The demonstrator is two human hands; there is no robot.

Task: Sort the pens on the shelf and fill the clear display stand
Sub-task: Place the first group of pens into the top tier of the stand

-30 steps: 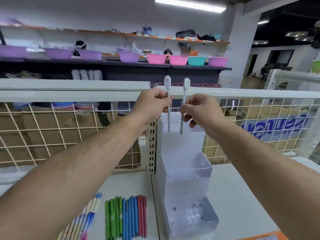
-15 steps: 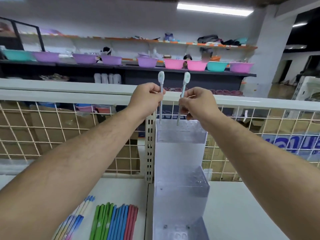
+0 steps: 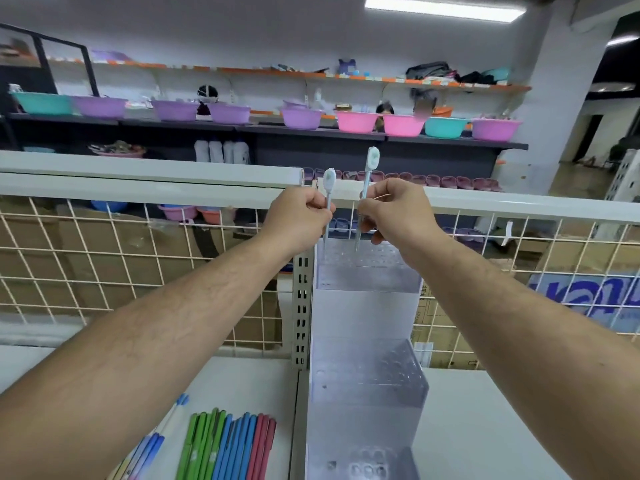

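Two slim pale-blue pens with white oval caps, upright over the top tier of the clear stepped acrylic display stand (image 3: 367,275): left pen (image 3: 328,202) pinched in left grip (image 3: 298,220), right pen (image 3: 367,188) pinched in right grip (image 3: 398,213). Step judged: seating both in the holes. Next: tips aligned, lowered straight. Against half a second ago, left pen lower than the right. Green, blue and red pens (image 3: 225,445) flat on white shelf (image 3: 485,427) alongside
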